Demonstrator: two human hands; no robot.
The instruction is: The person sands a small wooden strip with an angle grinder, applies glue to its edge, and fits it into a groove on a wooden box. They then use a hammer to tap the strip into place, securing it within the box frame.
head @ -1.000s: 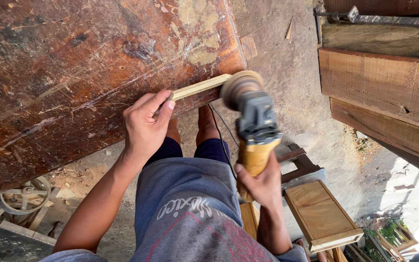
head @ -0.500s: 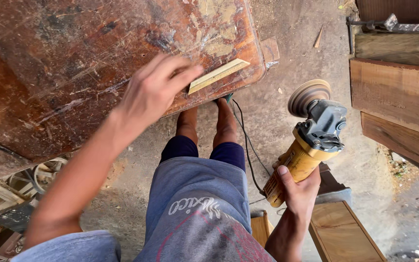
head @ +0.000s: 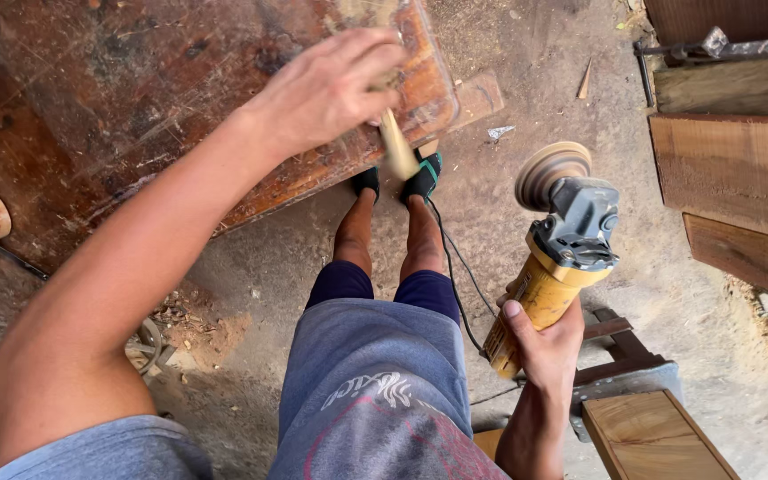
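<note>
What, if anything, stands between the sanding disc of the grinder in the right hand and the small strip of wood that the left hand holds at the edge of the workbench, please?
Nothing visible does. The right hand holds the grinder off to the side, its sanding disc over bare floor. The left hand grips the wood strip at the edge of the workbench. Only open air lies between disc and strip.

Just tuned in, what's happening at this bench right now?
A person stands at a worn, scratched wooden tabletop. The left hand is over the table's near edge, gripping a small pale wood strip that points down past the edge; it is blurred. The right hand holds a yellow angle grinder by its body, off to the side, its sanding disc tilted up and clear of the wood. Its cord trails down by the legs.
</note>
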